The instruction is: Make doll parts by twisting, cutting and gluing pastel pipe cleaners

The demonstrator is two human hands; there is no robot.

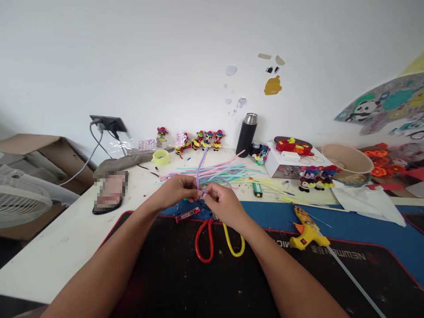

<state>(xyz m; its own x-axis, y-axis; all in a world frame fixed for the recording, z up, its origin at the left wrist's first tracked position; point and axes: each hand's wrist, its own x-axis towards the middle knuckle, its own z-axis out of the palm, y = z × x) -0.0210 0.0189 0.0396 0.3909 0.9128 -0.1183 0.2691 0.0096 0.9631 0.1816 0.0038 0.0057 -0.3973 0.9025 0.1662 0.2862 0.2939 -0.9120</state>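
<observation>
A light purple pipe cleaner (198, 171) is pinched between my two hands over the near edge of the loose stems. My left hand (179, 191) closes thumb and forefinger on it, and its long end rises above. Beside it, touching or almost touching, my right hand (223, 204) grips the same stem, with part of it curving behind the fingers. Just below my hands lies a tool with a red looped handle (204, 247) and a yellow looped handle (236, 249); its head is mostly hidden. Behind my hands spreads a pile of pastel pipe cleaners (228, 171).
A yellow glue gun (309, 232) lies on the black mat (185, 287) at right. Small pipe-cleaner figures (208, 140), a black thermos (247, 136) and a white box (281, 167) stand along the wall. Left are yellow tape (160, 157), a phone (111, 192) and a fan (23, 196).
</observation>
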